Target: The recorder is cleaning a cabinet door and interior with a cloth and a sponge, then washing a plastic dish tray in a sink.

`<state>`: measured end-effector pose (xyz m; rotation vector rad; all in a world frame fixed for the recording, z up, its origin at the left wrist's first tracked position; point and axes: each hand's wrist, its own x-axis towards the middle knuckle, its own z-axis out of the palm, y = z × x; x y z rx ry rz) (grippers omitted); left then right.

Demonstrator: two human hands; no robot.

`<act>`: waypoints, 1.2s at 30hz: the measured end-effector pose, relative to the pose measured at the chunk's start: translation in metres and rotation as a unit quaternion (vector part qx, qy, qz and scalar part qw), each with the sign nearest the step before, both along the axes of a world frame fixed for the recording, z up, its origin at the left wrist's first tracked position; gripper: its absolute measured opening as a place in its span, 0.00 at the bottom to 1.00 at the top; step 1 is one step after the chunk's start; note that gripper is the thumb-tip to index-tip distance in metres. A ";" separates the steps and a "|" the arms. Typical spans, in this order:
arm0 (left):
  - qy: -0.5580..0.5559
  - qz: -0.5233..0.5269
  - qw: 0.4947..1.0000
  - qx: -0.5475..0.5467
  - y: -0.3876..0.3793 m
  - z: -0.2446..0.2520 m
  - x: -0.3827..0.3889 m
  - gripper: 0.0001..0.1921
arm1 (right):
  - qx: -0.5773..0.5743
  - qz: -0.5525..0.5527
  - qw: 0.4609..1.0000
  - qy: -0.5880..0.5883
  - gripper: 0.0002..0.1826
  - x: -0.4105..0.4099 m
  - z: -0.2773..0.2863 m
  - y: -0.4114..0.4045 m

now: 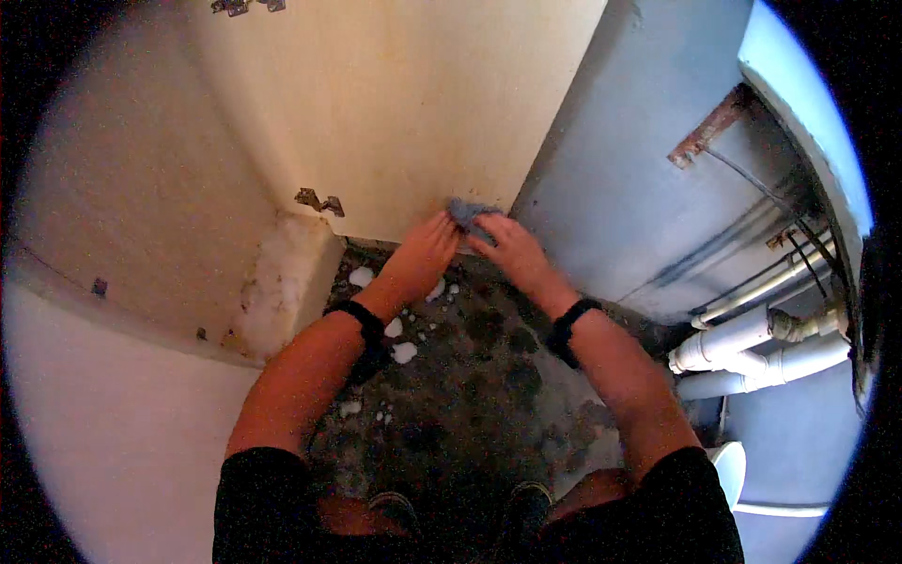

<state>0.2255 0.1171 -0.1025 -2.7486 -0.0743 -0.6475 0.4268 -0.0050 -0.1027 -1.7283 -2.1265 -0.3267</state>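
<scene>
A crumpled grey cloth or scouring pad [471,210] is pressed against the lower part of a cream cabinet door [423,113], near its bottom right corner. My left hand [425,254] holds the left side of the grey wad, its fingers close together. On the other side my right hand [518,254] grips it with thumb and fingers bent. Both wrists wear dark bands. Parts of the wad are hidden behind my fingers. A metal hinge [319,202] sits on the door, left of my hands.
Several white foam-like clumps [404,352] lie on the dark, stained floor [472,416]. A pale ledge [289,275] stands at the left. White drain pipes [761,363] and a rusty bracket [708,130] are on the right. My shoes [528,497] are below.
</scene>
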 end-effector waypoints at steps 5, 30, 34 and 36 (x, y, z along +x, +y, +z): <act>0.102 0.078 0.986 0.106 -0.016 -0.010 -0.015 0.28 | -0.027 -0.028 0.998 0.046 0.19 -0.032 0.028 -0.002; 0.179 0.277 0.944 -0.006 -0.039 -0.060 -0.021 0.28 | -0.030 0.204 0.974 -0.091 0.20 -0.032 -0.009 0.058; 0.235 0.236 0.943 -0.016 -0.072 -0.060 0.018 0.30 | -0.040 0.170 0.973 -0.152 0.20 0.008 -0.026 0.026; 0.220 0.216 0.951 -0.033 -0.080 -0.076 0.020 0.29 | -0.105 0.109 0.986 -0.070 0.19 0.002 -0.017 0.010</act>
